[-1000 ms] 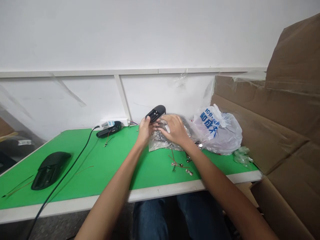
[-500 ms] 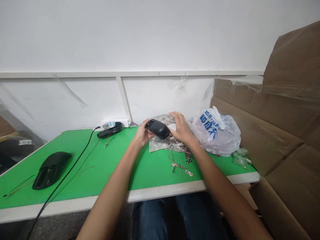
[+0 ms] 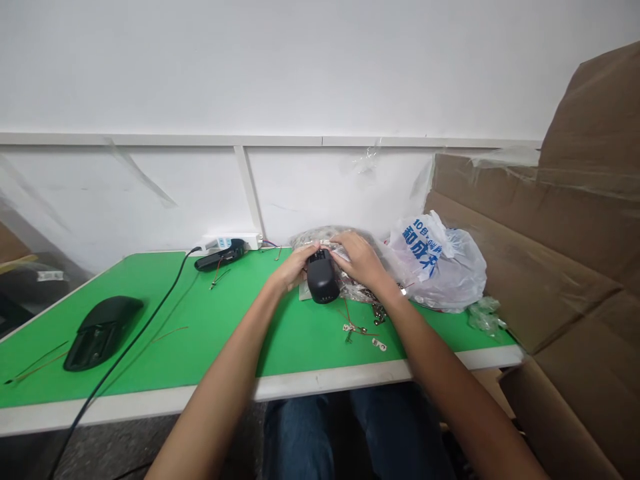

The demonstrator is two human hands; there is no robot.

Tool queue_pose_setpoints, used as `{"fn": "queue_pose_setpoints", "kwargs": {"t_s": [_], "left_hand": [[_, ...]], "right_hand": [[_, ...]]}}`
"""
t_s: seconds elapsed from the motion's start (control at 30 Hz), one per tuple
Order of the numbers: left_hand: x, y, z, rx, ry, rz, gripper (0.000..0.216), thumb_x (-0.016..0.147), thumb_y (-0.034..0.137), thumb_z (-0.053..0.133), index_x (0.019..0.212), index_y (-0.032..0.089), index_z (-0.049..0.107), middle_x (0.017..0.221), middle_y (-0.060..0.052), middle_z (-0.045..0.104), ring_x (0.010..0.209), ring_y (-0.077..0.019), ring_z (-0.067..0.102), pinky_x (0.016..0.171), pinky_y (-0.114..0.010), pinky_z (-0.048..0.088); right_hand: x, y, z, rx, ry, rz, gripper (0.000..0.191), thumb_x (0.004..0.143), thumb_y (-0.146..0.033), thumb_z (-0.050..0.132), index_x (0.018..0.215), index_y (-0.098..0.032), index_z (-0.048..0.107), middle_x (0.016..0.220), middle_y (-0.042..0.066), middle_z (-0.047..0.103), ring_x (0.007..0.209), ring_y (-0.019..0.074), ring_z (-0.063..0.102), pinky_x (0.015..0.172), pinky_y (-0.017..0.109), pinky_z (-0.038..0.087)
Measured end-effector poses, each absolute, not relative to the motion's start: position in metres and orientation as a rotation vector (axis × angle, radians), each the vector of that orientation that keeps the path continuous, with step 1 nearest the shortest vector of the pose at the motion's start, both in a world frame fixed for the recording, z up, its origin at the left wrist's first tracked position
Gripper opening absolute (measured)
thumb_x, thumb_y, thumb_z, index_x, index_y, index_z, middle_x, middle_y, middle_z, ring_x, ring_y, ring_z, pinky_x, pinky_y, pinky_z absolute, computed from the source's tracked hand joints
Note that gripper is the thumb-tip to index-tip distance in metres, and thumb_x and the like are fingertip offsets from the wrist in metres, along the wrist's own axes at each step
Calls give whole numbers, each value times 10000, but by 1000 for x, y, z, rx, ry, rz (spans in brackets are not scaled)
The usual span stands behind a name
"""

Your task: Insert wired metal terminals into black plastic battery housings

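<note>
Over the green table top, I hold a black mouse-shaped plastic casing (image 3: 323, 279) between both hands. Its rounded end points toward me, and an open compartment shows at the far end. My left hand (image 3: 294, 268) is closed on the casing's left side near that compartment. From the right, the fingers of my right hand (image 3: 359, 259) close around the same far end. Clear plastic bags (image 3: 325, 233) of parts lie just behind and beneath my hands. Several small metal contact pieces (image 3: 379, 312) and thin wires are scattered under my right wrist.
Another black casing (image 3: 103, 333) lies at left beside a black cable (image 3: 145, 327). Near a white power strip (image 3: 255, 241) rests a third black casing (image 3: 220, 259). At right are a tied white plastic bag (image 3: 445, 267) and large cardboard boxes (image 3: 540, 253).
The casing has turned from slanting sideways to pointing its rounded end toward me. My right hand has moved from its side to the compartment end; both hands are closer together.
</note>
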State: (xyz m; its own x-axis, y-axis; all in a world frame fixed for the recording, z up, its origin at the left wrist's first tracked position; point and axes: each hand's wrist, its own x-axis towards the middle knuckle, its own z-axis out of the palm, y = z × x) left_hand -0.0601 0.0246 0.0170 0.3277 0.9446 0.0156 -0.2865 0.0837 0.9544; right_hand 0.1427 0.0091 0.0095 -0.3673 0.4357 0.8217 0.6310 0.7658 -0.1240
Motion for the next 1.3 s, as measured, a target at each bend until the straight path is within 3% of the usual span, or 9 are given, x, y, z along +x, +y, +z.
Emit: {"fn": "queue_pose_setpoints", "kwargs": {"t_s": [0.13,0.3,0.67,1.0,1.3], "left_hand": [[-60,26,14,1158,737,1046,405,727,484,938,849,130,784,770,-76,752,607,-158,639,571,-252,516],[-64,28,12,1206,760,975,351,781,458,908,806,130,786,711,-93,738,564,-178,616,519,-273,479],[-67,31,11,1233,806,918,322,793,431,901,751,144,761,657,-73,702,531,-160,573,484,-260,430],[-68,31,13,1238,824,880,276,822,339,885,700,142,734,587,-44,643,468,-119,497,430,-235,353],[-68,29,12,1340,781,861,346,773,432,910,692,139,745,639,-61,681,517,-134,513,480,-257,369]], "right_hand": [[141,8,9,-819,-2121,-272,170,967,-207,603,1123,-208,671,1105,118,750,1069,303,676,951,488,555],[140,8,9,-860,-2161,-327,151,952,-161,578,1057,-227,664,1054,105,729,1034,303,651,933,485,541],[138,7,6,-859,-2243,-435,219,954,-120,505,1106,-195,644,1085,134,717,1053,306,628,922,470,522],[140,5,7,-832,-2280,-377,221,923,-104,545,1078,-227,644,1056,109,718,1050,304,629,942,476,491],[141,5,9,-788,-2333,-371,266,928,-82,524,1093,-230,671,1032,102,705,1032,301,614,931,484,507]]}}
